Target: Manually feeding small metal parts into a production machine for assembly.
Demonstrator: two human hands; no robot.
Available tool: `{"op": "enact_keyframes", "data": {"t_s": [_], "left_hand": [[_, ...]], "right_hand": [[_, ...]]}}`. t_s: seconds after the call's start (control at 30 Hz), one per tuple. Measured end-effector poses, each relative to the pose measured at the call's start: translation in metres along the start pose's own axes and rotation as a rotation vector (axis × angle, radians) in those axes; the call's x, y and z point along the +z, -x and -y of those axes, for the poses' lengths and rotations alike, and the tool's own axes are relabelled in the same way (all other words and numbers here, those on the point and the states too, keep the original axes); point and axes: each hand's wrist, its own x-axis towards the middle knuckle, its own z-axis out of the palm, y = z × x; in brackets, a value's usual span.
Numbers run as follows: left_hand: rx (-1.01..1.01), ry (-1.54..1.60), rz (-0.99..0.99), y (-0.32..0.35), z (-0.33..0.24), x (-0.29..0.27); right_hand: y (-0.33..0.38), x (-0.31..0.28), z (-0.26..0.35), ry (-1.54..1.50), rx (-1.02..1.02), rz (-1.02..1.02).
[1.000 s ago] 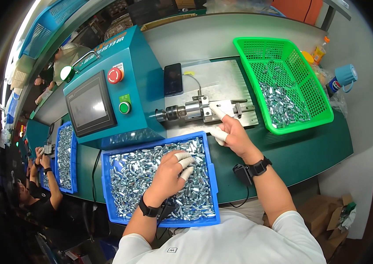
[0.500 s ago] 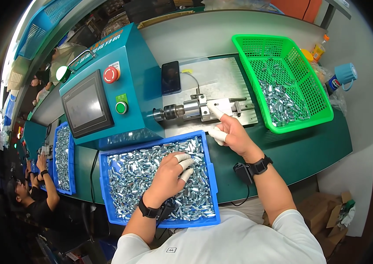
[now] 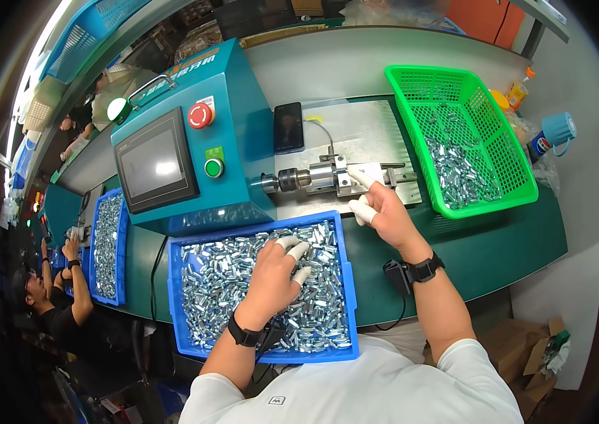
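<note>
My left hand, with pale finger cots on several fingers, rests among small shiny metal parts that fill a blue tray. Its fingers and thumb are apart, and nothing shows between them. My right hand is at the metal clamping fixture, its cot-covered index finger stretched along the fixture's top and the thumb held apart. Whether a part lies under that fingertip is hidden. Facing the fixture from the left is a dark chuck on the teal machine.
Behind the fixture, a phone lies on the metal plate. To the right stands a green basket holding similar parts. A blue mug and a bottle are beyond it. Another person works at far left near a second blue tray.
The whole view has shifted slightly, with the bench items now a little farther right. My left fingers have spread a little among the parts. My right index finger stays at the fixture.
</note>
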Motion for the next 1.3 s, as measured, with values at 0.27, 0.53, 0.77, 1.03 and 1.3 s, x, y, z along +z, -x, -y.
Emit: {"op": "enact_keyframes", "data": {"t_s": [0.27,0.53,0.77,1.03,1.3], "left_hand": [[0.014,0.057,0.054,0.011,0.012,0.015],[0.026,0.107,0.069,0.01,0.012,0.009],[0.013,0.101,0.08,0.01,0.01,0.005],[-0.024,0.088,0.092,0.009,0.01,0.001],[-0.077,0.036,0.138,0.011,0.012,0.005]], "right_hand": [[-0.001,0.011,0.023,0.878,-0.364,-0.39],[-0.004,0.026,0.041,1.274,-0.357,-0.15],[-0.011,0.019,0.042,1.123,-0.492,-0.302],[0.001,-0.006,0.015,0.026,-0.658,-0.709],[0.0,-0.005,-0.028,0.339,-0.425,-0.493]]}}
